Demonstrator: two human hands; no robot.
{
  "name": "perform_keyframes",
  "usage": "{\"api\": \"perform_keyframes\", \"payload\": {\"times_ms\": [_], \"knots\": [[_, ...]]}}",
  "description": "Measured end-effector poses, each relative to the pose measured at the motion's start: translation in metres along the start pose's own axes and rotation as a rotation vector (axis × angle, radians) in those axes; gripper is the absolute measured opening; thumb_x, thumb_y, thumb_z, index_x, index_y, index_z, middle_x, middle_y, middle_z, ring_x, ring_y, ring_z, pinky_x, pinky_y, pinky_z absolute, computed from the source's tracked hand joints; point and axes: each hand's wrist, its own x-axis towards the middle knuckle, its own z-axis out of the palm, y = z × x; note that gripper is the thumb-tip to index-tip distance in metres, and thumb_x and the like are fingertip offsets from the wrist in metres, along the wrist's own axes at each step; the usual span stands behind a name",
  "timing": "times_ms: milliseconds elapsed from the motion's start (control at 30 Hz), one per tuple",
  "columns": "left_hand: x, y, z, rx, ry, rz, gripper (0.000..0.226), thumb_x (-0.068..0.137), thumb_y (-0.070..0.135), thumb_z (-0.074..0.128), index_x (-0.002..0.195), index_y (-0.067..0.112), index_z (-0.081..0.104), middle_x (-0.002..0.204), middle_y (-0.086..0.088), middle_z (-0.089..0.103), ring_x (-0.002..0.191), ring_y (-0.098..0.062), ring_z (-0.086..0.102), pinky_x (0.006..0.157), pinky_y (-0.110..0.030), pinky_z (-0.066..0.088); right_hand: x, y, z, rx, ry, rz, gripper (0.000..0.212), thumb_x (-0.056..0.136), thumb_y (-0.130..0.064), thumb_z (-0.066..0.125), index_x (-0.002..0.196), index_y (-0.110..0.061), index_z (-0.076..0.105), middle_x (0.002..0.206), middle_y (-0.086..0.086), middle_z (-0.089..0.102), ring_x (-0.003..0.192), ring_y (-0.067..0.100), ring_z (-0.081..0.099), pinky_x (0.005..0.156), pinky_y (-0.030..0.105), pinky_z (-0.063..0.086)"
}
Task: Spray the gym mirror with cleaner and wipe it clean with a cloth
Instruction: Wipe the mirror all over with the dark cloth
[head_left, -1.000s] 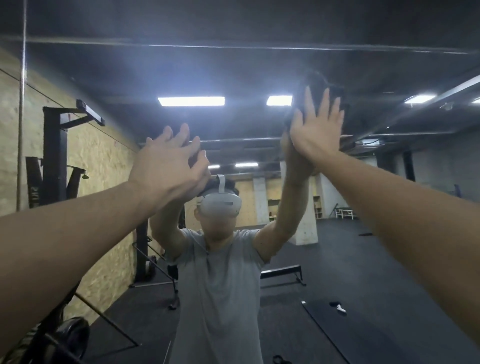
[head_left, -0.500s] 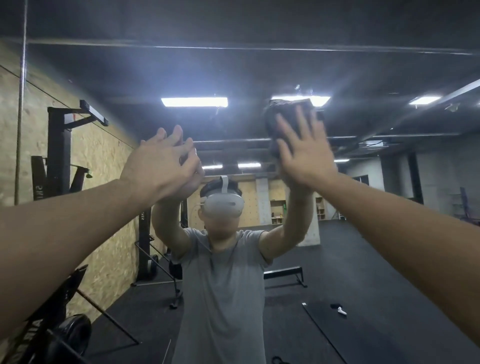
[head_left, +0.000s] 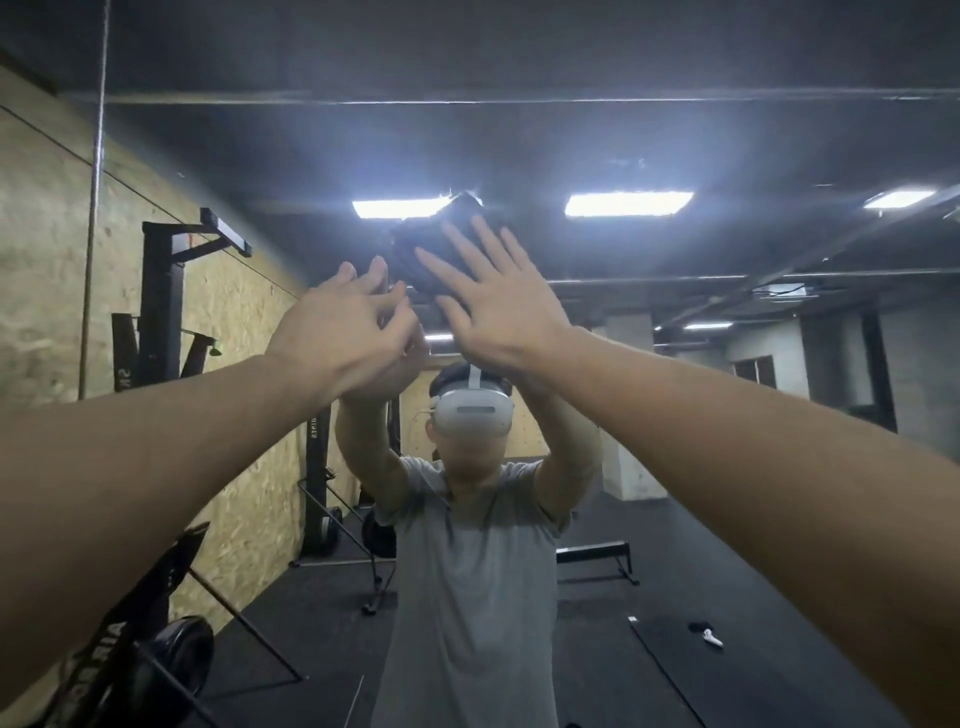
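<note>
The gym mirror (head_left: 675, 467) fills the view ahead and reflects a person in a grey shirt with both arms raised. My right hand (head_left: 498, 306) presses a dark cloth (head_left: 441, 234) flat against the glass, high up, with straight spread fingers. The cloth shows above and left of my fingers. My left hand (head_left: 345, 327) is raised just left of it, fingers loosely bent, touching the glass or close to it; I cannot tell which. It holds nothing that I can see. No spray bottle is in view.
A black rack (head_left: 161, 312) and a weight plate (head_left: 182, 660) stand at the left by the chipboard wall (head_left: 41, 260). In the reflection are a low bench (head_left: 597, 556), a dark floor mat and a small white object (head_left: 712, 638) on the floor.
My right hand has slid the cloth leftward across the mirror, from the right side toward the middle. My left hand stays raised, now close beside the right hand.
</note>
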Motion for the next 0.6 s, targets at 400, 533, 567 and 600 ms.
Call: {"api": "perform_keyframes", "payload": {"times_ms": [400, 533, 567, 600], "knots": [[-0.003, -0.001, -0.002, 0.086, -0.02, 0.018, 0.074, 0.091, 0.052, 0.01, 0.149, 0.025, 0.047, 0.164, 0.0, 0.029, 0.146, -0.028, 0.033, 0.112, -0.046, 0.04, -0.022, 0.122, -0.016, 0.103, 0.156, 0.705, 0.066, 0.1, -0.057, 0.014, 0.163, -0.041, 0.006, 0.172, 0.013, 0.0, 0.157, 0.039, -0.003, 0.127, 0.055, -0.001], [0.0, -0.006, 0.001, 0.093, 0.007, 0.024, 0.074, 0.091, 0.053, 0.008, 0.148, 0.029, 0.048, 0.165, 0.003, 0.029, 0.146, -0.023, 0.033, 0.109, -0.045, 0.042, 0.037, 0.098, -0.029, 0.096, 0.159, 0.648, 0.061, 0.105, -0.05, 0.019, 0.164, -0.037, 0.006, 0.172, 0.011, -0.001, 0.157, 0.038, -0.004, 0.127, 0.052, -0.003], [0.0, -0.006, 0.001, 0.087, 0.004, 0.024, 0.073, 0.091, 0.053, 0.008, 0.148, 0.03, 0.047, 0.165, 0.004, 0.029, 0.147, -0.023, 0.032, 0.11, -0.045, 0.042, 0.047, 0.082, -0.03, 0.079, 0.146, 0.58, 0.061, 0.106, -0.048, 0.019, 0.164, -0.037, 0.005, 0.172, 0.009, -0.001, 0.157, 0.037, -0.004, 0.127, 0.051, -0.002], [0.001, -0.007, 0.002, 0.082, 0.0, 0.025, 0.072, 0.092, 0.053, 0.009, 0.149, 0.03, 0.047, 0.165, 0.004, 0.028, 0.147, -0.023, 0.032, 0.111, -0.045, 0.041, 0.054, 0.063, -0.029, 0.059, 0.128, 0.487, 0.061, 0.106, -0.047, 0.019, 0.164, -0.036, 0.005, 0.172, 0.008, -0.002, 0.157, 0.036, -0.005, 0.127, 0.05, -0.002]]}}
